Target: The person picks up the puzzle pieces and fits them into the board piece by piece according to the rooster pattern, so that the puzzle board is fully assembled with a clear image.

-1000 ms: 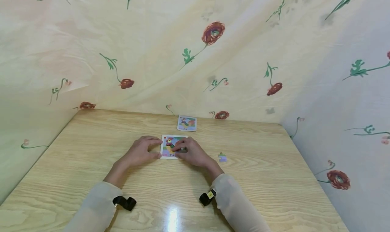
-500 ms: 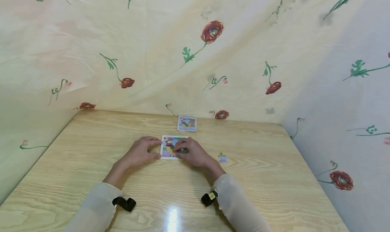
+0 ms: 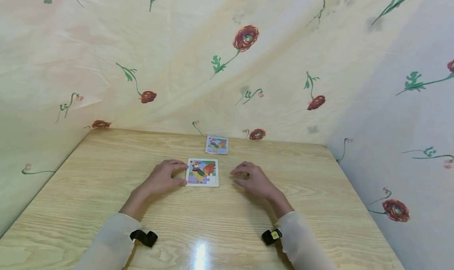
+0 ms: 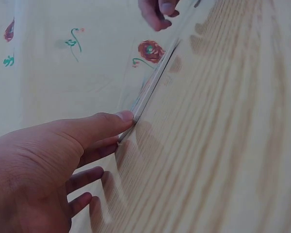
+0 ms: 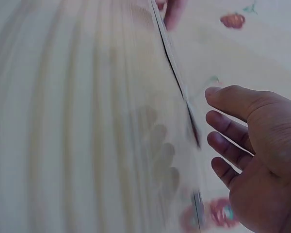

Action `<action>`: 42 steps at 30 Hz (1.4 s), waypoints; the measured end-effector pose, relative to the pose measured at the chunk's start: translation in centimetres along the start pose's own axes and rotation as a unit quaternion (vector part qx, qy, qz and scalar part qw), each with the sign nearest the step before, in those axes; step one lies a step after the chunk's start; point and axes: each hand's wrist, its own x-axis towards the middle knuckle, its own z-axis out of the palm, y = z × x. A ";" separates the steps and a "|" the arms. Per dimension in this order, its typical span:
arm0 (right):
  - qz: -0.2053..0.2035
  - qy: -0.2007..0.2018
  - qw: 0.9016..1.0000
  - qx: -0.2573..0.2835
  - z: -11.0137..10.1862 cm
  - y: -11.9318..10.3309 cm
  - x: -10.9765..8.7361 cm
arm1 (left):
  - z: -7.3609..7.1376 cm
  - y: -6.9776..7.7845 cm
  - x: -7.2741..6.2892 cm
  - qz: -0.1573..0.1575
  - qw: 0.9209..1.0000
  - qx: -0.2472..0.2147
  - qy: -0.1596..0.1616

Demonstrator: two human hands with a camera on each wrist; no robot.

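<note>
A square jigsaw puzzle (image 3: pixel 201 171) with a rooster picture in a white frame lies flat on the table; a white gap shows at its lower right. My left hand (image 3: pixel 161 177) holds its left edge with thumb and forefinger, the thumb (image 4: pixel 121 116) touching the near corner in the left wrist view. To the right of the frame, apart from it, my right hand (image 3: pixel 256 179) hovers with loosely spread fingers and nothing between them. The loose puzzle piece is hidden under the right hand in the head view; a small thin edge (image 5: pixel 198 208) in the right wrist view may be it.
A picture card (image 3: pixel 216 144) with the same rooster lies behind the puzzle, near the table's back edge. The wood-grain table (image 3: pixel 198 218) meets a flowered cloth (image 3: pixel 170 65) at the back and sides.
My right hand has lifted off the puzzle and moved right, over the spot where the loose piece lay. That uncovers the puzzle's right side. My left hand stays at the left edge.
</note>
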 end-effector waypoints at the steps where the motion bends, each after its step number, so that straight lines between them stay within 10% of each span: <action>1: 0.001 0.006 1.000 -0.004 -0.5 0.4 -0.4 | 0.0 0.0 0.0 -0.002 1.000 -0.001 0.000; 17: 0.049 0.043 0.998 -0.018 -5.2 5.3 -4.7 | 0.1 0.0 0.3 -0.008 1.000 -0.003 0.004; 42: 0.073 0.000 0.997 -0.023 -5.2 6.5 -4.7 | 0.1 0.2 0.2 -0.007 1.000 -0.006 0.005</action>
